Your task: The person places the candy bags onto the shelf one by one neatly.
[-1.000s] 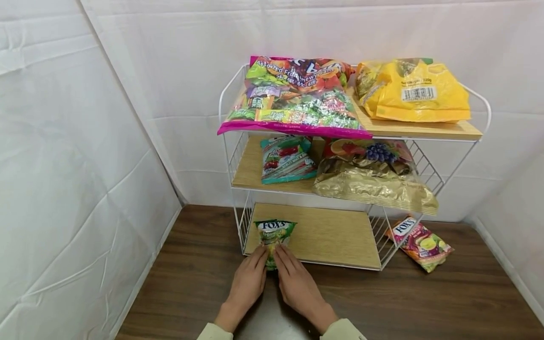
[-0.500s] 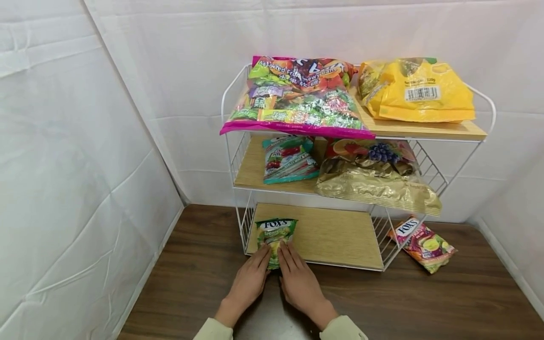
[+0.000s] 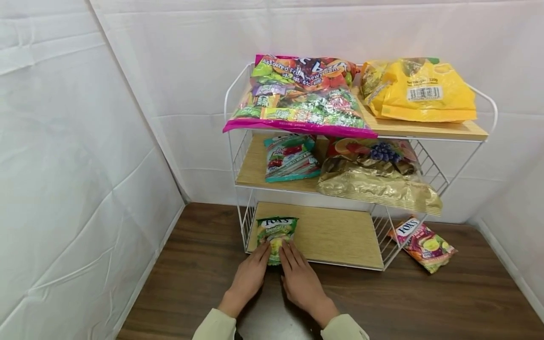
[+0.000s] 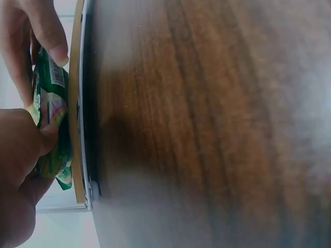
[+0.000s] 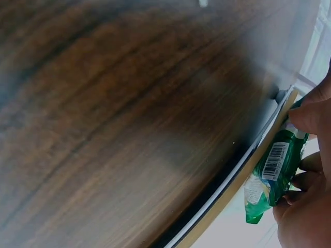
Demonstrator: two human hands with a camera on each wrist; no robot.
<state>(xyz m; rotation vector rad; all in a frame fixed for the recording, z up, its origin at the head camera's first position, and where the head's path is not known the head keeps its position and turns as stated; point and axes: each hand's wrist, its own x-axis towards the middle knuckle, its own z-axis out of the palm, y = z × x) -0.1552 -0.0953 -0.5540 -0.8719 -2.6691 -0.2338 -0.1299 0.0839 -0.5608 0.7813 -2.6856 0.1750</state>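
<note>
In the head view a green Fox's candy bag (image 3: 276,231) lies face up on the left end of the bottom shelf (image 3: 331,236), its near end at the front edge. My left hand (image 3: 248,276) grips its near left part, fingertips on the printed front. The right hand (image 3: 301,283) holds the near right part the same way. The left wrist view shows the left thumb (image 4: 50,135) against the bag's underside (image 4: 54,98), close by the wooden shelf edge. A barcode shows on the bag (image 5: 274,163) in the right wrist view.
The white wire rack (image 3: 229,101) holds a fruit chewy candy bag (image 3: 306,94) and a yellow bag (image 3: 425,94) on top. Its middle shelf bears a teal bag (image 3: 291,158) and a gold bag (image 3: 374,182), which overhangs. A purple Fox's bag (image 3: 425,245) lies right of the rack.
The green bag has slid slightly deeper onto the bottom shelf and lies flatter, more of its front showing. Both hands have stayed on it. The whole view has shifted a little.
</note>
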